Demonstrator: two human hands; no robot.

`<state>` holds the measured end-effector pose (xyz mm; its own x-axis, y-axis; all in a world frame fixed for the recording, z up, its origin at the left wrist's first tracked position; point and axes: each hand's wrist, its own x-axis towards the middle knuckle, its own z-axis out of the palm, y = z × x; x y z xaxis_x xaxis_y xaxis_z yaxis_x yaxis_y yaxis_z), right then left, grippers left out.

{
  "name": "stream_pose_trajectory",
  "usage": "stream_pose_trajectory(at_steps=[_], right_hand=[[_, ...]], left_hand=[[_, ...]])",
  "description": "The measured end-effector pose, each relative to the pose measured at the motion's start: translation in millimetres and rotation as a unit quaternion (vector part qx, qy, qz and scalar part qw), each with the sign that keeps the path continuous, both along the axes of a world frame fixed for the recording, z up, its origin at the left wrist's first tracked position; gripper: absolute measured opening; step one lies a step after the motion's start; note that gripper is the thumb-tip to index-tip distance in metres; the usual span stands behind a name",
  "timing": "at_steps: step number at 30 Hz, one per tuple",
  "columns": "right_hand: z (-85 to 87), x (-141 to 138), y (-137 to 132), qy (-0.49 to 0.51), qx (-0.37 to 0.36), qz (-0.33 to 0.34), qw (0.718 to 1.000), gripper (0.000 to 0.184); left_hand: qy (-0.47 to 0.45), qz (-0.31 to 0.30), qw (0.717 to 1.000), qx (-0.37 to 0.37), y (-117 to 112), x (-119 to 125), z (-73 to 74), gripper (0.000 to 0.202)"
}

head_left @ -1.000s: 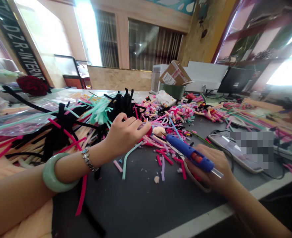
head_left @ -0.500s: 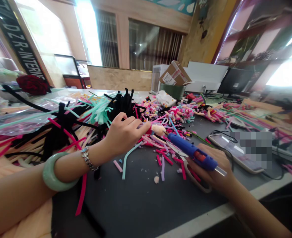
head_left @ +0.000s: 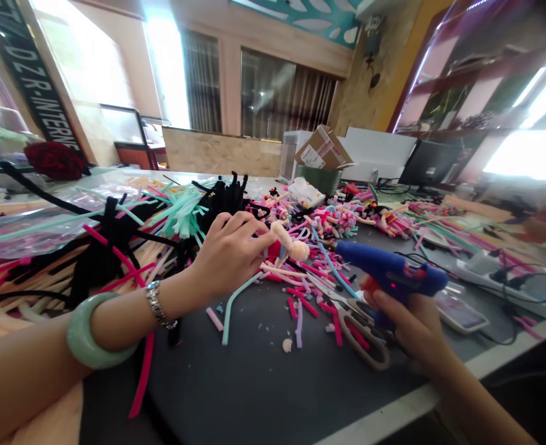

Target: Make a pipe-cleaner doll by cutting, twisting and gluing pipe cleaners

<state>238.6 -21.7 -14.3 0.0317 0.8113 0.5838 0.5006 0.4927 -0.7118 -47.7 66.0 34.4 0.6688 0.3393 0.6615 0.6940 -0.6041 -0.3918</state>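
We sit at a long gray table point(head_left: 263, 395) heaped with soft, fuzzy pipe cleaners point(head_left: 184, 213). Our left hand point(head_left: 229, 254) has its fingers point(head_left: 249, 225) pinched on a fuzzy peach doll shape point(head_left: 291, 244) above the heap. Our right hand point(head_left: 412, 324) has its fingers point(head_left: 384, 303) curled around a shiny blue plastic glue gun point(head_left: 388, 273), now lifted higher than before. A black banner point(head_left: 26, 80) shows "R-INTERI"

A heap of chenille stems point(head_left: 184, 213) is spread on the workbench point(head_left: 254, 383) at nine o'clock. Scissors point(head_left: 360, 337) are laid at four o'clock, with a smartphone point(head_left: 460, 312) to their right, and a cardboard box point(head_left: 323, 148) is set on a bin point(head_left: 321, 180) at one o'clock.
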Motion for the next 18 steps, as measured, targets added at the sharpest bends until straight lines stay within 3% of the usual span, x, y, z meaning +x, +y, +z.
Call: stream_pose_trajectory(at_steps=[9, 18], right_hand=[[7.1, -2.0, 1.4, 0.122, -0.129, 0.111, 0.978, 0.026], [6.4, -0.2, 3.2, 0.108, -0.181, 0.086, 0.974, 0.031]], left_hand=[[-0.017, -0.028, 0.999, -0.014, -2.6, 2.6, -2.6, 0.025], [-0.019, -0.035, 0.999, -0.019, -3.1, 1.5, -2.6, 0.022]])
